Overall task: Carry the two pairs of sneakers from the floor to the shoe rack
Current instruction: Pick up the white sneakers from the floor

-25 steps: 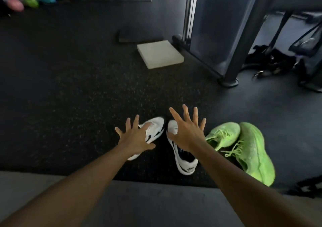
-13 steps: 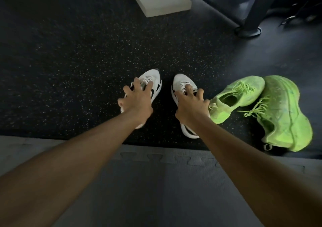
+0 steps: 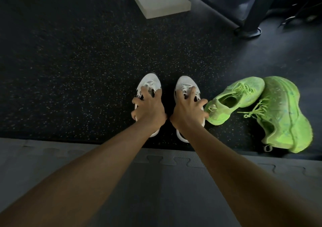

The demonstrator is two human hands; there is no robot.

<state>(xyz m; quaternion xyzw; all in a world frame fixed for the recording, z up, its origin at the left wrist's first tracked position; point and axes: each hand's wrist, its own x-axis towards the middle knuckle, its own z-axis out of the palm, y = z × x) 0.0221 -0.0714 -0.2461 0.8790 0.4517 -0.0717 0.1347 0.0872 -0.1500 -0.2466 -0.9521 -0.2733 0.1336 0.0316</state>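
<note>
Two white sneakers with black trim stand side by side on the dark speckled floor, toes pointing away from me. My left hand (image 3: 149,110) grips the left white sneaker (image 3: 150,80) over its laces and opening. My right hand (image 3: 189,112) grips the right white sneaker (image 3: 185,83) the same way. Just right of them lie two neon green sneakers: one (image 3: 244,94) upright with its heel next to my right thumb, the other (image 3: 285,115) tipped on its side. No shoe rack is in view.
A pale foam block (image 3: 161,0) lies on the floor ahead. A dark machine post with a round foot (image 3: 249,29) stands at the upper right, with black straps beside it. Grey interlocking mats (image 3: 156,183) cover the floor nearest me.
My open hands dropped onto the white sneakers and closed around them. The camera tilted downward, and the two white sneakers now sit more parallel.
</note>
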